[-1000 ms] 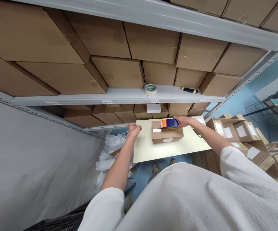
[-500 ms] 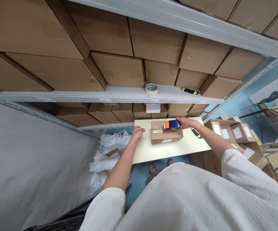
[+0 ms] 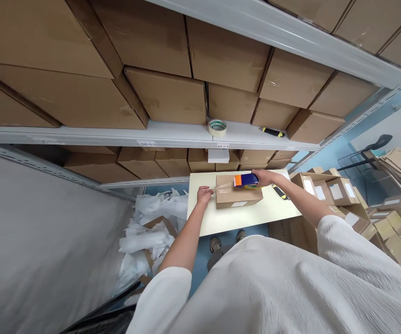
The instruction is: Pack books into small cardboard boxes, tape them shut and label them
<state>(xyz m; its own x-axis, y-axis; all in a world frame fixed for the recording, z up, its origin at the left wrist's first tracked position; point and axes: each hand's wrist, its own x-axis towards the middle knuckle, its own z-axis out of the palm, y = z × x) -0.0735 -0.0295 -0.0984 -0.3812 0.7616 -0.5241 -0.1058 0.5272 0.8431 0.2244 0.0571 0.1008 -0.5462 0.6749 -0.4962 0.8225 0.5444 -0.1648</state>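
A brown carton with a white label on its front side lies on the pale yellow board. Clear tape shows on the carton's left part. My right hand is wrapped round a blue and orange tape dispenser, which is over the top of the carton. At the carton's left end is my left hand, its fingers close to the carton's edge; whether they pinch anything is too small to tell. A yellow and black cutter lies on the board to the right.
Cartons fill the shelves ahead. On the shelf edge are a tape roll and another cutter. White wrapping material is heaped at the lower left. Labelled boxes stand at the right.
My left hand has moved right, up to the carton's left end. My right hand still holds the dispenser over the carton, almost unmoved. The view has shifted slightly.
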